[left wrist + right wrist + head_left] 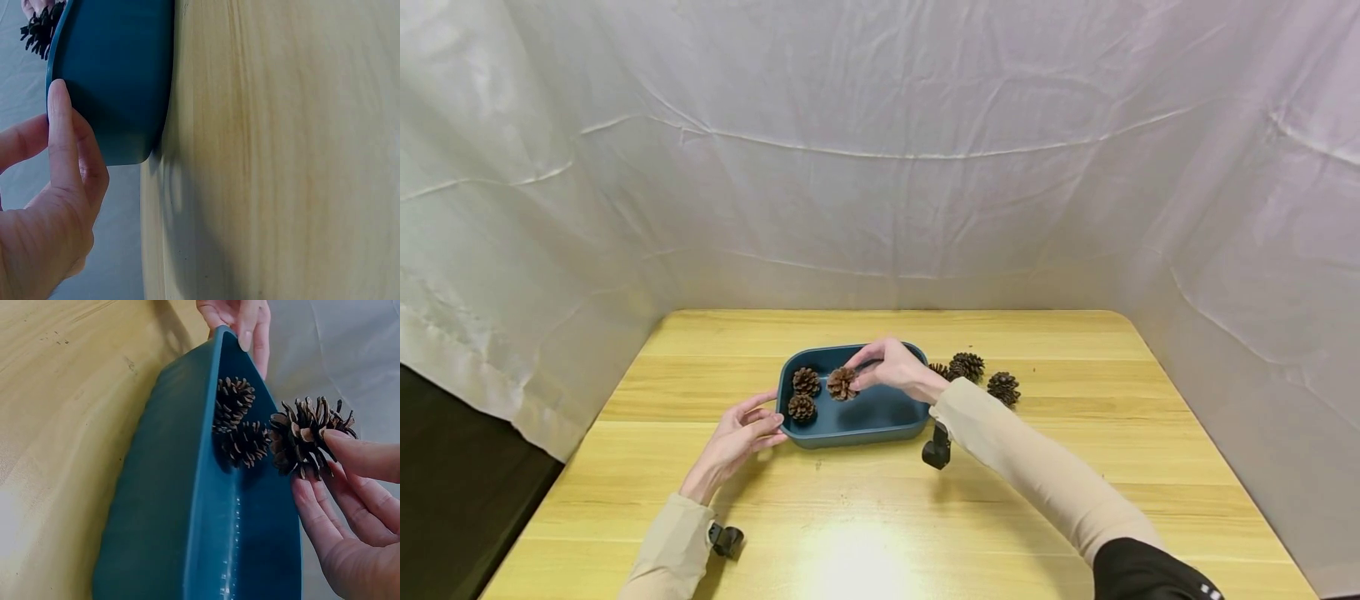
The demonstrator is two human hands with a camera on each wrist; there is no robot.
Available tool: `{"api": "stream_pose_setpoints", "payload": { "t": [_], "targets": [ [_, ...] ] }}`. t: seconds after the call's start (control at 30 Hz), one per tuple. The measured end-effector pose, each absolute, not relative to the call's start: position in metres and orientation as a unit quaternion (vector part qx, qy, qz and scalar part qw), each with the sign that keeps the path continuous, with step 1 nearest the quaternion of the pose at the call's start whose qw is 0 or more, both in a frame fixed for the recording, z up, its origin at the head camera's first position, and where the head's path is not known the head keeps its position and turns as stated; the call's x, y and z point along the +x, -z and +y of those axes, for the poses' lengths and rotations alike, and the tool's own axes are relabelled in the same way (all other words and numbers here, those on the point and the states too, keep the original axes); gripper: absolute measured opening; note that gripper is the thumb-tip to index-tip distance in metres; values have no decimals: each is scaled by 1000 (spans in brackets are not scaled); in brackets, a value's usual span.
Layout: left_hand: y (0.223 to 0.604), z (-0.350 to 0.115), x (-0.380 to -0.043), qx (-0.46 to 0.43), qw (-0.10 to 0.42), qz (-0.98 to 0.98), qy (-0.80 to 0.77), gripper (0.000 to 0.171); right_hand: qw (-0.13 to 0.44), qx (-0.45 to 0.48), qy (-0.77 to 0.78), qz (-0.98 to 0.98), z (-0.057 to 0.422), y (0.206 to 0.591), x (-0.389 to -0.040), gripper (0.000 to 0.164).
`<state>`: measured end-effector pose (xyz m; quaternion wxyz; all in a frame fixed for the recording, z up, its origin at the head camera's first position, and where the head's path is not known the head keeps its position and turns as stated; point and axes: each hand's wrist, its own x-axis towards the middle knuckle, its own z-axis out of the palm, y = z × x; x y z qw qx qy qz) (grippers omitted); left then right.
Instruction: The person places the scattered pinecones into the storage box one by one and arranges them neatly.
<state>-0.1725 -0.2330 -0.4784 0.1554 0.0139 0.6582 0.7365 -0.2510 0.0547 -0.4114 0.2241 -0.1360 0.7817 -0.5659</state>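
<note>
Placement of a brown, woody pine cone [841,384] in the deep teal, rounded-rectangular tray [880,408] seems to be the step in hand. The right hand [898,367] has this cone pinched between thumb and fingers above the tray floor, a little towards ten o'clock of the tray's middle, if twelve is its far side in the head view. At the tray's end, between eight and nine o'clock, the left hand [741,433] grips the rim between thumb and fingers, which probably steadies it.

From this position, setting the cone down would call for a gentle lowering and a parting of thumb and fingers, with care not to knock the two brown pine cones resting inside: one [806,381] between nine and ten o'clock, the other [801,407] between eight and nine. More floor lies bare towards three o'clock. Outside the tray, on the yellow wood-grained table [790,492], loose dark-brown cones sit between two and three o'clock: one [966,367], another [1003,388] farther out, and a third [938,369] partly hidden at the tray's edge.

Seen from the right wrist, the held cone is squat and rounded, its stiff scales splayed wide with gaps between them, paler tan on some faces and nearly black in the recesses. Whether it brushes the nearest resting cone, I cannot tell.
</note>
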Motion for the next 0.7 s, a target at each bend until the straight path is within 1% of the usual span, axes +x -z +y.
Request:
{"api": "stream_pose_setpoints", "payload": {
  "t": [0.2,0.47,0.7],
  "targets": [
    [479,-233,-172,16,156,656,-738,64,236,-137,563,780,51,416,-249,27],
    [479,-232,-173,22,155,654,-741,65,225,-141,551,791,46,422,-246,26],
    [480,-233,-173,21,155,654,-741,64,238,-136,564,779,42,430,-244,25]
  ]
}}
